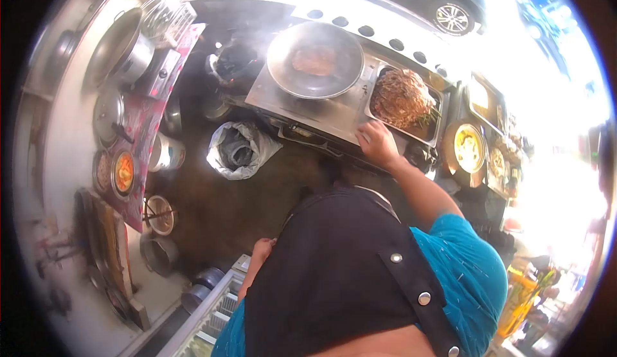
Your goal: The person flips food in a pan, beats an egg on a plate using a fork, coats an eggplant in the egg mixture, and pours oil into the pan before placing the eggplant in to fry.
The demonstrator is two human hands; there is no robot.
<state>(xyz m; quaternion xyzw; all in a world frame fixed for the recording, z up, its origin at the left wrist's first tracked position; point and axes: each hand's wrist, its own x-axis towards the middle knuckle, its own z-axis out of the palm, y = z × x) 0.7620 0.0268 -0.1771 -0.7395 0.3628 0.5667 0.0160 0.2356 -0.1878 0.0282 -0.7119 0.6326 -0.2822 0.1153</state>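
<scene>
My right hand (pixel 377 143) is over the front edge of the steel cooktop (pixel 270 93), close to the near left corner of a metal tray. Its fingers are loosely bent and somewhat apart, with nothing visible in them. That tray (pixel 379 120) bears a big heap of browned, shredded-looking meat (pixel 402 98), with some green bits at its right end. Left of it sits a wide, round steel pan (pixel 283 77) with one browned piece of meat (pixel 313 60) inside, amid haze. My left hand (pixel 263 248) hangs low beside my dark apron (pixel 334 267), fingers curled; what they hold, if anything, is hidden.
A bin lined with a pale plastic bag (pixel 218 154) stands on the floor. Right of the tray is a round pan of yellow food (pixel 468 148). At left, a cloth-covered table (pixel 138 138) carries a large pot (pixel 132 58) and a bowl of orange food (pixel 122 170).
</scene>
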